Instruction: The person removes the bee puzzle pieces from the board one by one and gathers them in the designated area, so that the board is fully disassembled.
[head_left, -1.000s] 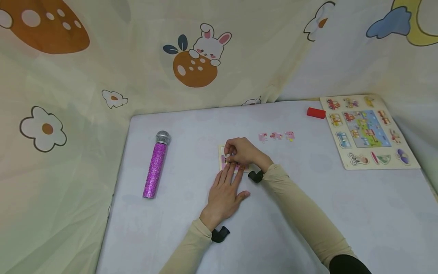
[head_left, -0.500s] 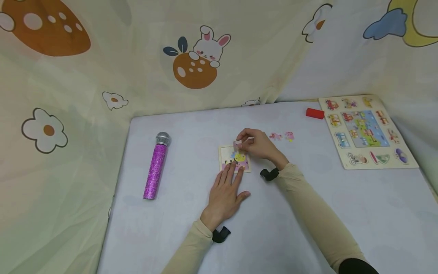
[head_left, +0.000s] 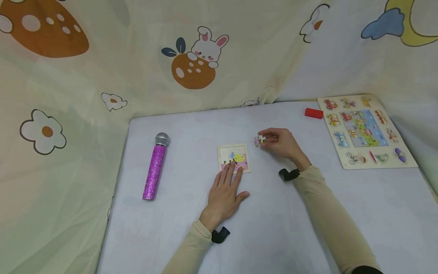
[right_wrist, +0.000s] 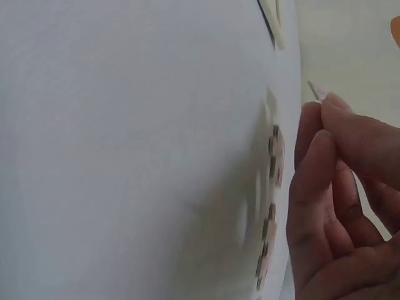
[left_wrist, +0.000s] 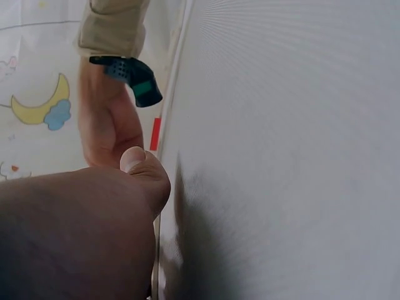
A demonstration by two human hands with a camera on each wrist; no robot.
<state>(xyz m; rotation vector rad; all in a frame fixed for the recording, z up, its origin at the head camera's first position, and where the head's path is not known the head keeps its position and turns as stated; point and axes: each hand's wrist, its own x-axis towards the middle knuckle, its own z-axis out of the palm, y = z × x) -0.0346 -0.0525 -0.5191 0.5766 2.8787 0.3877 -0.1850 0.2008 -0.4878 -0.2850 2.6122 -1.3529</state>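
In the head view, the fingertips of my left hand [head_left: 222, 198] rest on the lower part of a small square puzzle tray [head_left: 220, 152], which shows a yellow figure on pink. Its fingers lie straight and spread. My right hand [head_left: 282, 144] is right of the tray and above the table, pinching a small puzzle piece [head_left: 261, 138] between thumb and fingers. In the right wrist view, pink loose pieces [right_wrist: 277, 156] lie on the table below that hand. From the head, the hand covers most of them. The left wrist view shows my left thumb [left_wrist: 147, 172].
A purple glitter microphone [head_left: 155, 167] lies at the left. A red block [head_left: 313, 113] touches or nearly touches a large picture board [head_left: 393, 156] at the back right. A printed curtain [head_left: 137, 57] hangs behind the white table [head_left: 267, 228].
My right hand has drawn back from the tray toward the right with a puzzle piece in its fingers, uncovering the tray's upper part. My left hand has stayed in place.
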